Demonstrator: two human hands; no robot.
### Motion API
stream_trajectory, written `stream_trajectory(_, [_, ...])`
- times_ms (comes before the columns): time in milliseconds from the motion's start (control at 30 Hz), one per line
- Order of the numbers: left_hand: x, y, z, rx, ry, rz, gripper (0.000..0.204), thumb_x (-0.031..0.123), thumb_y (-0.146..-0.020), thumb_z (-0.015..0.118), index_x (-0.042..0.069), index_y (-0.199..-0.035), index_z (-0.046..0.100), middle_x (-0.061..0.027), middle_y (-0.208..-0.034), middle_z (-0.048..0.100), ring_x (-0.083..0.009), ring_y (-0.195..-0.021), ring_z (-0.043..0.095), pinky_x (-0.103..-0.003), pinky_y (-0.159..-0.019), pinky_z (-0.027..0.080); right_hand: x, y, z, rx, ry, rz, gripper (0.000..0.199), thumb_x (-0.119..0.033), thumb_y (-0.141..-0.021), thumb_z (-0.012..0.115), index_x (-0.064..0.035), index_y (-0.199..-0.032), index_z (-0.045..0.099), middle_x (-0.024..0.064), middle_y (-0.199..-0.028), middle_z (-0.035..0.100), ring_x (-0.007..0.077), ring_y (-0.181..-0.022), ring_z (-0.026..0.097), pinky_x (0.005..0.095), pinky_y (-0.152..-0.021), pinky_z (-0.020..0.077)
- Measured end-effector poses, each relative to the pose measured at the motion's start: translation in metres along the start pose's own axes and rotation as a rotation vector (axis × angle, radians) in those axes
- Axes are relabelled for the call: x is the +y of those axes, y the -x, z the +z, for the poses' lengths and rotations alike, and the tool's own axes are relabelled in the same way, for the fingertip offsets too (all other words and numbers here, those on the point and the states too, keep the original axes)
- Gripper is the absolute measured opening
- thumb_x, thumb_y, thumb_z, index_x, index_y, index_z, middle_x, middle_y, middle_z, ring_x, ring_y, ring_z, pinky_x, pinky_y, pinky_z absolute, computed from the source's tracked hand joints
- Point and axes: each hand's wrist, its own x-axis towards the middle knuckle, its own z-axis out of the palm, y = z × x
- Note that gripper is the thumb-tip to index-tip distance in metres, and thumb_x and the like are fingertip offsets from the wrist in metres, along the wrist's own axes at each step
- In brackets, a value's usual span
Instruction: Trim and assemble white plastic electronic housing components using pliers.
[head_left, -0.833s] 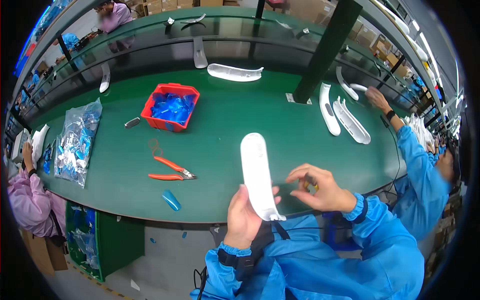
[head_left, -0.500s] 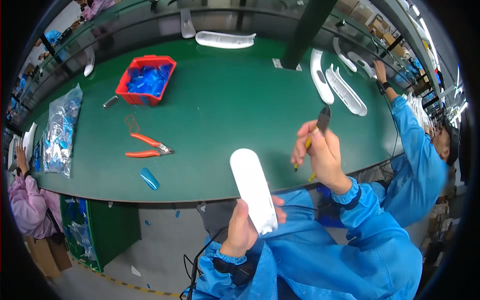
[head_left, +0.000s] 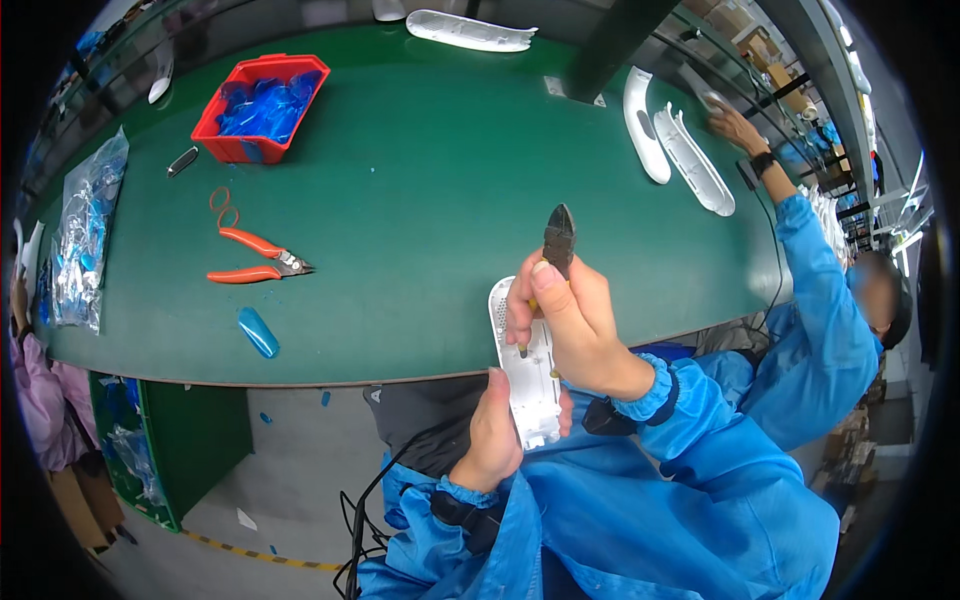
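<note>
The left grip point(head_left: 490, 430) curls round the white shell point(head_left: 536, 405), partly under the right grip point(head_left: 580, 325), which hugs pliers point(head_left: 560, 238). The white shell looks light, stiff, maybe slippery; I'd hold its long sides.

On the table point(head_left: 420, 230), pliers point(head_left: 286, 262) lie before the bin point(head_left: 225, 149).

Bright light covers the tabletop point(head_left: 400, 250); fisheye distortion bows its edge.

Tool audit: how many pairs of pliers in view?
2: dark-headed pliers in the right hand; orange-handled pliers on the green tabletop, to the left. Others may be hidden.
</note>
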Motion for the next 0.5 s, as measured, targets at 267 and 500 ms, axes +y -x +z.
stream_trajectory(267, [-0.002, 0.000, -0.003, -0.019, -0.027, 0.017, 0.071, 0.061, -0.102, 0.019, -0.001, -0.116, 0.051, -0.0156, -0.089, 0.064, -0.0252, -0.073, 0.065, -0.037, -0.064, 0.053, 0.003, -0.004, 0.009, 0.020, 0.024, 0.028, 0.028, -0.025, -0.106, 0.038, -0.0040, -0.088, 0.044, 0.0064, -0.067, 0.049, 0.0143, -0.059, 0.049, 0.0306, -0.057, 0.0461])
stream_trajectory(500, [0.002, 0.000, 0.002, 0.022, -0.027, 0.000, 0.071, 0.060, -0.102, 0.019, -0.001, -0.114, 0.053, -0.0147, -0.088, 0.064, -0.0233, -0.072, 0.064, -0.035, -0.065, 0.054, 0.008, -0.008, 0.013, 0.094, 0.041, 0.010, 0.029, -0.027, -0.106, 0.040, -0.0041, -0.088, 0.043, 0.0060, -0.067, 0.047, 0.0144, -0.057, 0.048, 0.0306, -0.054, 0.0450])
